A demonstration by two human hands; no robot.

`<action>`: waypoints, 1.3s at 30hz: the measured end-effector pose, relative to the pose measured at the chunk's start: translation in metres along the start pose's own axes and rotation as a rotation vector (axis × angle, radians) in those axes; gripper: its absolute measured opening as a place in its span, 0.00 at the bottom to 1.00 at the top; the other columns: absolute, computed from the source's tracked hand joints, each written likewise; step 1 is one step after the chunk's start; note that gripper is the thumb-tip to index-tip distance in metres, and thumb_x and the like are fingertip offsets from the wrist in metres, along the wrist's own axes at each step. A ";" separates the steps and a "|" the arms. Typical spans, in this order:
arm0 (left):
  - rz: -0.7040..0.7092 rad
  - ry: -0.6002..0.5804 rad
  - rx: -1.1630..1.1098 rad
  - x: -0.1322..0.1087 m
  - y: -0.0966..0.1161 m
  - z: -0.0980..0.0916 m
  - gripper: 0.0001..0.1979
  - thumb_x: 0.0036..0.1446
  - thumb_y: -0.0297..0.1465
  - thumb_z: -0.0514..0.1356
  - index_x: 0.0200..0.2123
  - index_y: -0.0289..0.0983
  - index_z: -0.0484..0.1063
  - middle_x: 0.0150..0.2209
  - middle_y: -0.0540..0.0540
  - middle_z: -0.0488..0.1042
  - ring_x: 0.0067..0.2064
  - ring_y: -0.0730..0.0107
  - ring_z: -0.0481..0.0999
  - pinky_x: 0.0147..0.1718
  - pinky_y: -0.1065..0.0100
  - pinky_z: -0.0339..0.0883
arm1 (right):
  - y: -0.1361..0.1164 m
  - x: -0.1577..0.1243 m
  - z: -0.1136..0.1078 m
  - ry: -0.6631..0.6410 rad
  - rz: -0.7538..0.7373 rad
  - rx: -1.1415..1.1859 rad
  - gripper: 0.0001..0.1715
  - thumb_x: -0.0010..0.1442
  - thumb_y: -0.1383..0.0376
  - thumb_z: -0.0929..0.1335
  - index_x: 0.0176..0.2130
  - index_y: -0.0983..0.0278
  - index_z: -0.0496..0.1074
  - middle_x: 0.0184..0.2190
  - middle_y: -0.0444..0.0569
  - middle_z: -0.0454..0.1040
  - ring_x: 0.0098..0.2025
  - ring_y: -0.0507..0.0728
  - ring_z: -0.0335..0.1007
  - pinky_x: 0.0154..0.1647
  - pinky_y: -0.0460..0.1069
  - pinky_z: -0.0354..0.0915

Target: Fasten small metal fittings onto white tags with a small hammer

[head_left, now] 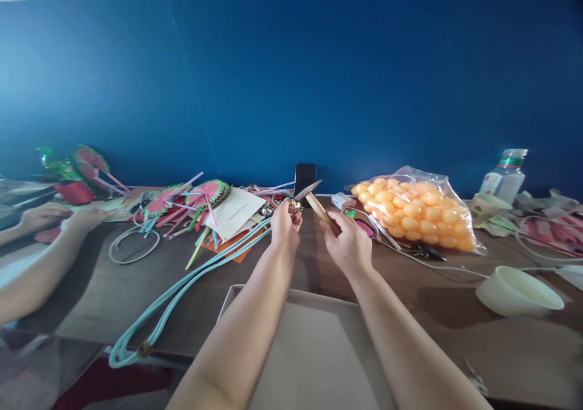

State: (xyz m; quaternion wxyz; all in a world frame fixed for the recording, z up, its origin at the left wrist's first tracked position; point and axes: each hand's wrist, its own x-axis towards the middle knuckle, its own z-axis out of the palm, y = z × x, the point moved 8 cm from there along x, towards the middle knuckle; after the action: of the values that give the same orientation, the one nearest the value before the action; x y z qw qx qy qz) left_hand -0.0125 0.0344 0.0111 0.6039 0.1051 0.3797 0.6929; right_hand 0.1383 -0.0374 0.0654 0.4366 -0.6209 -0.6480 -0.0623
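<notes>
My right hand (350,243) is closed round the wooden handle of a small hammer (328,218), whose pointed metal head tilts up in front of a dark phone (305,176). Close beside the hammer head, my left hand (285,225) pinches a small shiny metal piece (295,205), too small to make out fully. Several pale blue cords (191,276) run from beside my left hand across the table and over its front edge; whether they join the metal piece is hidden. Below my forearms lies a shallow light-coloured box or tray (314,349).
Right of my hands are a clear bag of orange balls (414,209), a bottle (503,176), a cream bowl (519,291) and a white cable (450,268). Watermelon-patterned paper fans (207,194) and papers (234,212) lie left. Another person's arms (50,258) rest farther left. A blue partition (291,76) stands behind.
</notes>
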 end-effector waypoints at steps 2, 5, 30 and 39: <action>-0.003 0.003 0.001 0.000 0.000 0.000 0.04 0.52 0.30 0.58 0.30 0.35 0.66 0.23 0.52 0.66 0.18 0.82 0.65 0.18 0.79 0.59 | 0.000 0.000 -0.001 0.018 -0.002 0.006 0.17 0.58 0.59 0.65 0.45 0.60 0.73 0.41 0.49 0.77 0.39 0.56 0.73 0.34 0.47 0.63; -0.002 -0.001 0.002 0.000 0.000 0.000 0.04 0.52 0.30 0.58 0.30 0.35 0.66 0.23 0.51 0.67 0.19 0.82 0.65 0.18 0.80 0.59 | 0.000 0.000 -0.002 0.018 0.002 0.009 0.17 0.58 0.58 0.65 0.46 0.59 0.73 0.41 0.48 0.77 0.39 0.57 0.73 0.35 0.48 0.63; -0.013 0.006 0.013 0.000 -0.001 0.000 0.04 0.53 0.30 0.58 0.30 0.35 0.66 0.23 0.52 0.67 0.18 0.83 0.65 0.18 0.80 0.59 | 0.001 0.001 0.000 -0.021 0.028 0.006 0.17 0.58 0.59 0.65 0.46 0.59 0.72 0.42 0.49 0.76 0.40 0.56 0.72 0.36 0.47 0.64; 0.002 -0.013 0.000 0.000 -0.001 0.001 0.05 0.51 0.30 0.59 0.30 0.35 0.66 0.23 0.52 0.67 0.19 0.83 0.65 0.19 0.80 0.59 | 0.002 0.001 -0.001 0.000 0.015 0.024 0.17 0.58 0.59 0.64 0.45 0.60 0.72 0.41 0.50 0.76 0.41 0.58 0.72 0.36 0.48 0.64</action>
State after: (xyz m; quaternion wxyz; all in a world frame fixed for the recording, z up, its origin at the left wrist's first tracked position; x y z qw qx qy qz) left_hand -0.0116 0.0348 0.0109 0.6058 0.1100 0.3757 0.6927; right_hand 0.1403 -0.0370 0.0656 0.4446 -0.6204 -0.6441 -0.0514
